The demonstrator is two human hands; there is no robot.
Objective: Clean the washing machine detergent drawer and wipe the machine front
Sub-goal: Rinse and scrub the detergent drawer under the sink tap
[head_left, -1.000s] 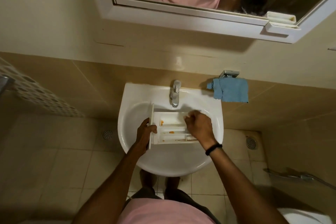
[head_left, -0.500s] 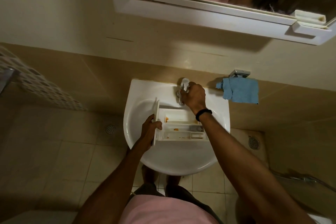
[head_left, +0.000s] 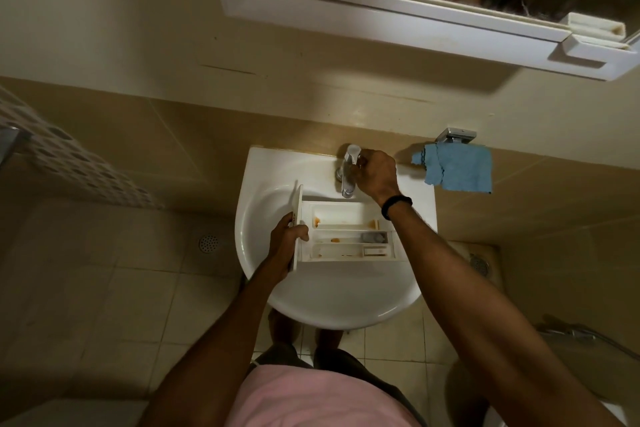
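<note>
Rinsing seems to be the step in hand: you hold the detergent drawer (head_left: 346,232) over the sink (head_left: 332,308), just below the tap (head_left: 348,173), with orange residue in its compartments. Your left hand (head_left: 287,239) grips the drawer's front panel. Your right hand (head_left: 375,173) reaches forward, arm outstretched, fingers curled on the tap's lever. Next, probably: start the water and keep the drawer steady beneath it.

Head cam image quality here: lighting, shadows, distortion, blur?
Head view: dim warm light, sink brightest, corners dark. Head view: mirror cabinet throws a broad shadow on the wall beneath. Head view: wide-angle stretch, forearms balloon toward the bottom edge. Head view: detergent drawer, left hand and right hand on the tap look sharp.
</note>
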